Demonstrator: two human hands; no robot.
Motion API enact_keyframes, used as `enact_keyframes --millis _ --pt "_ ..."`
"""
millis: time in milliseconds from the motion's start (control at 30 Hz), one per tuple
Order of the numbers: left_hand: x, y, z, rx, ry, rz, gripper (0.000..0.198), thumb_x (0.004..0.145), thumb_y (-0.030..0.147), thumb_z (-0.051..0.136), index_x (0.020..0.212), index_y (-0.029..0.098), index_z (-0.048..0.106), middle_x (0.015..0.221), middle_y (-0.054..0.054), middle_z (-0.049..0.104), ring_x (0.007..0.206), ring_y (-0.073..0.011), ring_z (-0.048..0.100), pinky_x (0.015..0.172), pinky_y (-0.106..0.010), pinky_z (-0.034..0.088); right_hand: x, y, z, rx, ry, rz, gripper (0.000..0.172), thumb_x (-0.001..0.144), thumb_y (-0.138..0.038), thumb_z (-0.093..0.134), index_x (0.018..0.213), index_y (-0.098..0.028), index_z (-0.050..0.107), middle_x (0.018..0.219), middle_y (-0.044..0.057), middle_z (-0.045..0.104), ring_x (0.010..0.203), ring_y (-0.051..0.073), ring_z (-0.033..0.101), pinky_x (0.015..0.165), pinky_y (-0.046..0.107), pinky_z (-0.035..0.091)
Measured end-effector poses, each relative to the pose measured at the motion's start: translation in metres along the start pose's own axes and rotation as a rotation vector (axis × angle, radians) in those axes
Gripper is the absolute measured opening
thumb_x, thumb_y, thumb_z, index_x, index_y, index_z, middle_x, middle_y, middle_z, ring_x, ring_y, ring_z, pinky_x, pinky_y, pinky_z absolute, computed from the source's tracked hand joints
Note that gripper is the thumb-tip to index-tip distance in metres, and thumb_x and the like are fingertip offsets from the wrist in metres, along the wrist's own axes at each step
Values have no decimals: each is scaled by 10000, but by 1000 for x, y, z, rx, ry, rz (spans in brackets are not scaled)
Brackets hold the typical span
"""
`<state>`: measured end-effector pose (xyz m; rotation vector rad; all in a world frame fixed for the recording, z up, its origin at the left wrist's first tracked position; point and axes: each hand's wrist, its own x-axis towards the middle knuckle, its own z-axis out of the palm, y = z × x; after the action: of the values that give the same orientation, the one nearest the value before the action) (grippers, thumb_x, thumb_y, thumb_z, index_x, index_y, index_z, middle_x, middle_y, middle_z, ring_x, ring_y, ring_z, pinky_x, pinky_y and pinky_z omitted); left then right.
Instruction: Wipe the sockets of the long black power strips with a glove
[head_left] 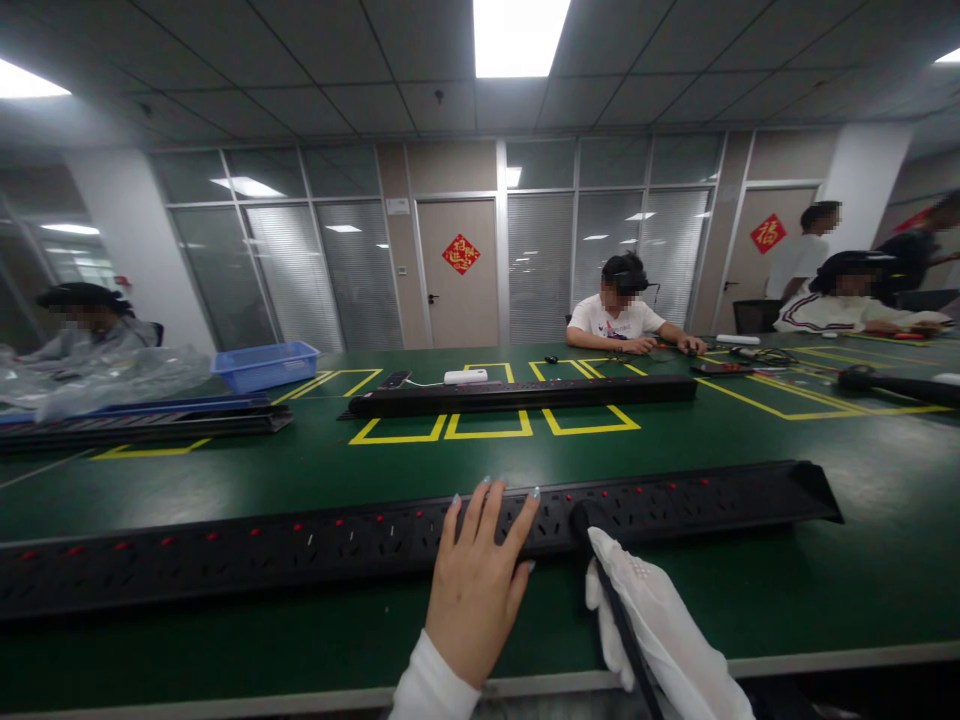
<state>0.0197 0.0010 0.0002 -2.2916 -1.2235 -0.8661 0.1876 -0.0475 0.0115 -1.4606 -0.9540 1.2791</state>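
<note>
A long black power strip (247, 555) with rows of sockets and small red dots lies across the table in front of me. My left hand (474, 580), bare with a white sleeve, rests on its middle with the fingers spread. In a white glove, my right hand (645, 600) grips a black plug (587, 518) by its thick cord. The plug's head is against the strip's face, just right of my left hand. Whether its pins are in a socket is hidden. The strip's right end (814, 490) has a raised flared edge.
Farther back lies another black strip (525, 396), with a white device (465, 377) behind it. A blue bin (266, 367), plastic bags (127, 378) and stacked dark strips (150, 420) are at left. A person (619, 315) works across the green table (337, 475).
</note>
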Motion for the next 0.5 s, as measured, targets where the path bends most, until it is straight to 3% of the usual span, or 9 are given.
enact_keyframes --millis 200,333,500 --pt "4 5 1 66 13 19 611 880 452 574 1445 342 371 1438 -92 469 1355 -307 380 1099 -556 297 7 9 0 2 -2 -10 591 852 -734 382 573 -226 502 292 -18 500 229 117 443 275 189 318" --pt "10 15 6 76 -1 94 644 891 501 538 1472 366 294 1503 -51 397 1383 -284 341 1099 -533 306 16 21 3 -11 14 -25 625 882 -734 364 631 -198 563 323 -47 493 253 106 462 297 193 351" --pt "14 31 19 83 57 88 667 868 541 546 1467 367 309 1511 -21 391 1362 -276 369 1091 -517 294 25 25 3 -68 63 -141 538 943 -637 426 742 -184 636 628 -13 663 515 107 614 527 240 529"
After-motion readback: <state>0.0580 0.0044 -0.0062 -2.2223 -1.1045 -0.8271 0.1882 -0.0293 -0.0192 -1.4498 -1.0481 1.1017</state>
